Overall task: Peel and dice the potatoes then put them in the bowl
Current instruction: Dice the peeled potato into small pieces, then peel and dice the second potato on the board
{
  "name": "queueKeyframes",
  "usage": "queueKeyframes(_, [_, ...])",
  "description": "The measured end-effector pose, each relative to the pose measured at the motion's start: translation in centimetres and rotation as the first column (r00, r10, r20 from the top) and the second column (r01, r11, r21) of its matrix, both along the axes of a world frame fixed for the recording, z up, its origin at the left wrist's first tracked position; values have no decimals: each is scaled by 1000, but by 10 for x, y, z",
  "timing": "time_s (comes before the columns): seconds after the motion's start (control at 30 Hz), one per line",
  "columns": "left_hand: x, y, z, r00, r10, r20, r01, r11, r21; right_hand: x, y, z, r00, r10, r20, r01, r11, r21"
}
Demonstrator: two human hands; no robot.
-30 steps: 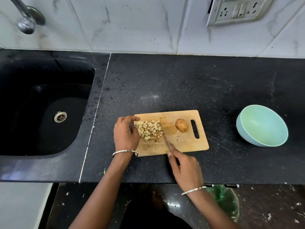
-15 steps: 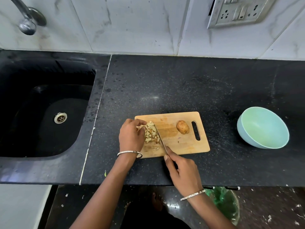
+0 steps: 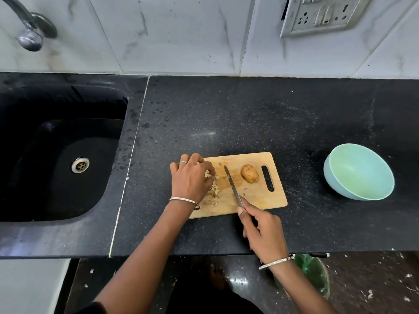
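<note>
Black speckled counter (image 3: 226, 114) met a black sink (image 3: 56, 143) on the left, with white tiles (image 3: 181, 30) and a socket plate (image 3: 322, 14) behind. On the cutting board (image 3: 260, 200), left hand (image 3: 190, 180) curled over potato pieces (image 3: 214, 189). Right hand (image 3: 263, 234) gripped the knife (image 3: 232, 185). Whole potato (image 3: 249, 173) lay by the board's slot. Green bowl (image 3: 340, 189) sat well right.

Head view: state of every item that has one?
left hand, fingers curled over the diced potato
right hand, grips the knife
knife, blade over the cutting board
diced potato, piled on the board
whole potato, unpeeled, on the board
bowl, empty, on the counter
</note>
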State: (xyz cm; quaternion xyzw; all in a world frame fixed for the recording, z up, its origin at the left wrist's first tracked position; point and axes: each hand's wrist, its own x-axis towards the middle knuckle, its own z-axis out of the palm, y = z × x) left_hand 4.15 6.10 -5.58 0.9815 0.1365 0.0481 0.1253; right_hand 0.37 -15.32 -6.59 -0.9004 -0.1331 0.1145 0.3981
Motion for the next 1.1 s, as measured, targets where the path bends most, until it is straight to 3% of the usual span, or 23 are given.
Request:
queueKeyframes(0.17, [3, 0, -4, 1000, 4, 25, -6, 997, 78, 1, 1, 3, 999, 24, -37, -23, 1000, 11])
queueKeyframes(0.43, [-1, 3, -9, 998, 64, 30, -60, 992, -107, 0, 7, -5, 997, 71, -19, -71, 997, 29])
queueKeyframes(0.83, [15, -6, -7, 993, 114, 29, -114, 993, -11, 5, 0, 11, 997, 5, -78, 6, 991, 131])
queueKeyframes(0.93, [7, -7, -5, 990, 118, 81, -111, 990, -91, 7, 1, 13, 993, -14, -121, 36, 982, 185])
queueKeyframes(1.1, [1, -17, 0, 991, 117, 70, -78, 911, -405, 7, 6, 24, 973, 14, -230, 65, 940, 334])
